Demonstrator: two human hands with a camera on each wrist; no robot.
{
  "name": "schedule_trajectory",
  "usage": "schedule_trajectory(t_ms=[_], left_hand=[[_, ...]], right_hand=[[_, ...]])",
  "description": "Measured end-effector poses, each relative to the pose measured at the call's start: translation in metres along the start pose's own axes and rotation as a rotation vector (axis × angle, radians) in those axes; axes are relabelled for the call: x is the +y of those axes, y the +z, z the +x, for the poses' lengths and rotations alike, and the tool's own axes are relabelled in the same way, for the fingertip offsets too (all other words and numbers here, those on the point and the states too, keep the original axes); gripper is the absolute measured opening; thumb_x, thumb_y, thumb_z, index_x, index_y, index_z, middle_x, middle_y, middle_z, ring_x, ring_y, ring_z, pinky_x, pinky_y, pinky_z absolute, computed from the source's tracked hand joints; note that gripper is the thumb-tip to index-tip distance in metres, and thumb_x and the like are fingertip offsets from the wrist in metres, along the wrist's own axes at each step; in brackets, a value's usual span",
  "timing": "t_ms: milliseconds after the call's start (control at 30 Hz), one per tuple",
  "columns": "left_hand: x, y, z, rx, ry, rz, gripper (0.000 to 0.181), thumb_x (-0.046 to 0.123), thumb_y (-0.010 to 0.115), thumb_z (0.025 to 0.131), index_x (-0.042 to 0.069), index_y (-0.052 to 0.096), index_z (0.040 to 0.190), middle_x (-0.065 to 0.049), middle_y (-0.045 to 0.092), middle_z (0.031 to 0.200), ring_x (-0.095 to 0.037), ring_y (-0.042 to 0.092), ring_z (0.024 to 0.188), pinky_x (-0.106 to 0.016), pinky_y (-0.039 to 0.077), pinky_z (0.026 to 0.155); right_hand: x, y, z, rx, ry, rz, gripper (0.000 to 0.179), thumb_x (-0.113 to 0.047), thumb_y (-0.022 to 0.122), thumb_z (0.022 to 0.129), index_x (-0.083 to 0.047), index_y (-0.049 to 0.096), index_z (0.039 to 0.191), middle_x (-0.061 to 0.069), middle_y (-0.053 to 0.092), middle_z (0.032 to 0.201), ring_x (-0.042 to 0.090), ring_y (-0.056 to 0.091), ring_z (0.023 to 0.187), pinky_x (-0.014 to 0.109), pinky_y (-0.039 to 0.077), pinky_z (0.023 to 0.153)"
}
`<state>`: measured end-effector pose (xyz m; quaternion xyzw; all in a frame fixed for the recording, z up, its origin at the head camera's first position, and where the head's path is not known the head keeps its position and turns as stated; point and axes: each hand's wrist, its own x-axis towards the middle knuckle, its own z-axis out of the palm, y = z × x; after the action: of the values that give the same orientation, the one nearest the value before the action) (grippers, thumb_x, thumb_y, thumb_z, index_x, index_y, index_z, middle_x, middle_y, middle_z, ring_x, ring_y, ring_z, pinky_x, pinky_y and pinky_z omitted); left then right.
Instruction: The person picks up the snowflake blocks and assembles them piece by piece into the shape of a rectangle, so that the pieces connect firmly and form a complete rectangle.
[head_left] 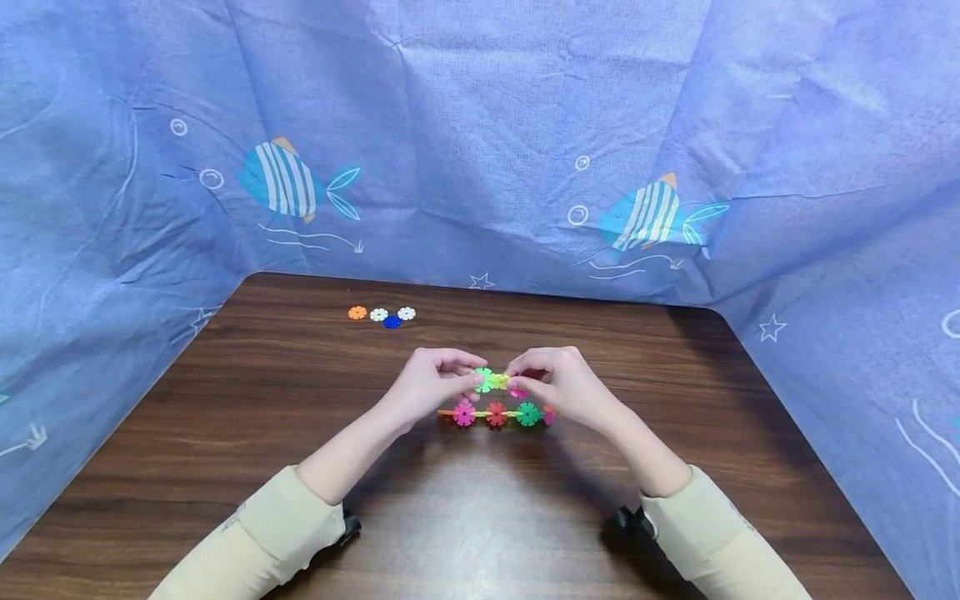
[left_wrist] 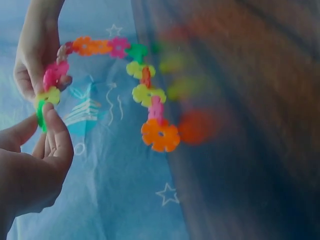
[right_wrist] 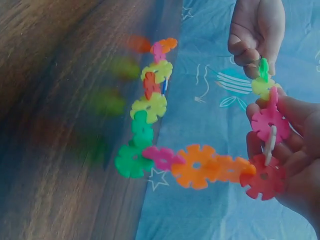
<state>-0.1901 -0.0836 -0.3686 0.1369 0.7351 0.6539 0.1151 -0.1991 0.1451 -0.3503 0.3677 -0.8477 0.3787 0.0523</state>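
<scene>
A chain of notched flower-shaped plastic discs bends round in a U, one part running along the tabletop with a red disc (head_left: 496, 414) in it. Between thumb and fingers, my left hand (head_left: 420, 390) pinches the bright green disc (head_left: 483, 380) at the chain's raised end. A yellow disc (right_wrist: 263, 87) joins that green one to the pink discs (right_wrist: 270, 125). My right hand (head_left: 564, 385) pinches the chain at these pink discs, close by the left fingertips. Past it follow a white disc, a red disc and orange discs (right_wrist: 196, 166). An orange disc (left_wrist: 160, 135) forms the opposite end.
Farther back on the brown wooden table (head_left: 300, 375) lie a loose orange disc (head_left: 357, 312), a blue disc (head_left: 392, 322) and two white discs (head_left: 378, 315). A blue fish-printed curtain (head_left: 480, 167) surrounds the table's back and sides.
</scene>
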Motion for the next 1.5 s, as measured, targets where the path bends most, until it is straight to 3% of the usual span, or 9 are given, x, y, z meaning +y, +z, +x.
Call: schedule_trajectory(t_ms=[167, 300, 400, 567, 667, 767, 933, 1133, 1500], left_hand=[[0.003, -0.014, 0.000, -0.013, 0.081, 0.134, 0.032, 0.014, 0.070, 0.086, 0.005, 0.065, 0.116, -0.012, 0.070, 0.095, -0.025, 0.069, 0.078, -0.037, 0.057, 0.072], [0.001, -0.030, 0.005, 0.027, 0.165, 0.287, 0.035, 0.017, 0.073, 0.083, 0.011, 0.065, 0.116, -0.006, 0.071, 0.096, -0.021, 0.067, 0.083, -0.030, 0.055, 0.073], [-0.001, -0.044, 0.012, 0.060, 0.239, 0.390, 0.037, 0.016, 0.075, 0.081, 0.011, 0.065, 0.116, -0.003, 0.071, 0.096, -0.015, 0.065, 0.083, -0.029, 0.053, 0.073], [-0.007, -0.069, 0.024, 0.079, 0.315, 0.524, 0.040, 0.014, 0.076, 0.079, 0.008, 0.064, 0.117, -0.005, 0.070, 0.100, -0.021, 0.064, 0.091, -0.037, 0.051, 0.079], [-0.012, -0.085, 0.029, 0.076, 0.307, 0.597, 0.044, 0.017, 0.076, 0.080, 0.008, 0.062, 0.121, -0.008, 0.069, 0.108, -0.026, 0.062, 0.102, -0.043, 0.048, 0.089], [-0.017, -0.101, 0.033, 0.068, 0.260, 0.657, 0.047, 0.021, 0.074, 0.082, 0.009, 0.059, 0.125, -0.009, 0.065, 0.118, -0.027, 0.058, 0.112, -0.047, 0.043, 0.097], [-0.027, -0.120, 0.039, 0.059, 0.225, 0.732, 0.051, 0.023, 0.074, 0.083, 0.009, 0.057, 0.128, -0.011, 0.062, 0.125, -0.030, 0.056, 0.116, -0.048, 0.042, 0.098], [-0.039, -0.136, 0.048, 0.047, 0.220, 0.761, 0.054, 0.016, 0.076, 0.080, 0.004, 0.056, 0.128, -0.016, 0.060, 0.125, -0.035, 0.056, 0.115, -0.051, 0.041, 0.098], [-0.063, -0.156, 0.068, -0.019, 0.145, 0.807, 0.059, 0.012, 0.075, 0.080, 0.000, 0.051, 0.132, -0.020, 0.055, 0.131, -0.038, 0.051, 0.120, -0.052, 0.040, 0.100]], right_hand=[[0.000, -0.001, -0.001, -0.027, 0.028, -0.007, 0.004, -0.017, 0.071, 0.085, -0.014, 0.072, 0.088, -0.005, 0.070, 0.082, 0.003, 0.059, 0.066, 0.025, 0.054, 0.060], [0.002, 0.000, -0.003, -0.030, 0.033, -0.021, 0.004, -0.017, 0.071, 0.085, -0.015, 0.071, 0.089, -0.007, 0.068, 0.080, 0.004, 0.058, 0.065, 0.024, 0.054, 0.062], [0.004, 0.000, -0.004, -0.027, 0.036, -0.031, 0.004, -0.017, 0.071, 0.085, -0.016, 0.071, 0.089, -0.009, 0.067, 0.079, 0.003, 0.057, 0.065, 0.025, 0.055, 0.063], [0.005, -0.001, -0.004, -0.018, 0.026, -0.037, 0.003, -0.016, 0.069, 0.086, -0.014, 0.071, 0.088, -0.009, 0.066, 0.075, 0.004, 0.056, 0.063, 0.027, 0.054, 0.061], [0.005, -0.003, -0.004, -0.020, 0.028, -0.042, 0.003, -0.016, 0.068, 0.087, -0.014, 0.071, 0.088, -0.009, 0.066, 0.074, 0.004, 0.056, 0.061, 0.026, 0.053, 0.059], [0.005, -0.004, -0.003, -0.022, 0.034, -0.052, 0.003, -0.016, 0.068, 0.088, -0.015, 0.071, 0.088, -0.008, 0.067, 0.074, 0.003, 0.056, 0.059, 0.023, 0.051, 0.056], [0.006, -0.008, -0.003, -0.019, 0.040, -0.057, 0.004, -0.015, 0.067, 0.088, -0.016, 0.071, 0.089, -0.007, 0.067, 0.073, 0.003, 0.053, 0.055, 0.022, 0.047, 0.051], [0.009, -0.010, -0.001, -0.018, 0.014, -0.066, 0.004, -0.016, 0.068, 0.087, -0.017, 0.071, 0.091, -0.012, 0.065, 0.072, 0.002, 0.047, 0.052, 0.022, 0.044, 0.049], [0.024, -0.011, 0.001, -0.019, -0.002, -0.062, 0.005, -0.015, 0.067, 0.088, -0.015, 0.071, 0.092, -0.011, 0.066, 0.075, 0.006, 0.055, 0.058, 0.027, 0.048, 0.052]])
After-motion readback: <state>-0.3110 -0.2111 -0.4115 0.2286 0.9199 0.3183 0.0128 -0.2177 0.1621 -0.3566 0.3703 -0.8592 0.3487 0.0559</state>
